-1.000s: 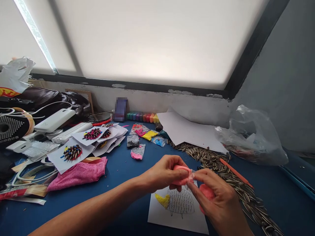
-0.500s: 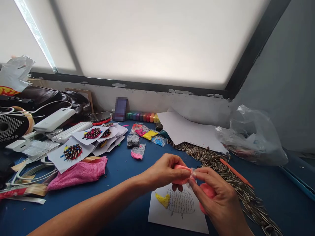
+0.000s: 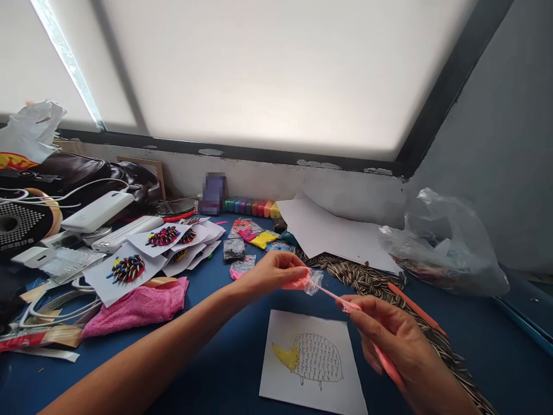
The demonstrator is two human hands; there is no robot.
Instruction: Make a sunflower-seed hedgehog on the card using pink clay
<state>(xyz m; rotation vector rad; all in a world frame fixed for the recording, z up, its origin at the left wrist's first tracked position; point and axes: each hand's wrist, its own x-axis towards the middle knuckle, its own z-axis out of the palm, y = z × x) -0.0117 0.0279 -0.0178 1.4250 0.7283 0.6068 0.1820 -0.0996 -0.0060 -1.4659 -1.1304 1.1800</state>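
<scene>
My left hand (image 3: 280,271) is closed on a clear plastic packet of coral-pink modelling clay (image 3: 296,281), held above the blue table. From its crumpled mouth a thin strand of clay (image 3: 328,293) stretches across to my right hand (image 3: 391,334). The right fingers pinch the strand's end, and a longer coral piece (image 3: 389,364) lies in that palm. Below both hands, a white card (image 3: 311,397) lies flat, bearing a pen outline of a round-bodied animal (image 3: 318,357) with short legs. Yellow clay (image 3: 286,356) covers its pointed head.
Sunflower seeds (image 3: 358,278) spread along the right, with an orange stick-like tool (image 3: 417,308) on them. Behind are white paper sheets (image 3: 337,227), clay packets (image 3: 264,238) and a plastic bag (image 3: 444,253). At left lie seed-covered cards (image 3: 108,282), a pink cloth (image 3: 142,305) and power banks (image 3: 97,211).
My hands have moved apart, the left up and leftward, the right outward. The clay between them is drawn into a thin strand. More of the card now shows.
</scene>
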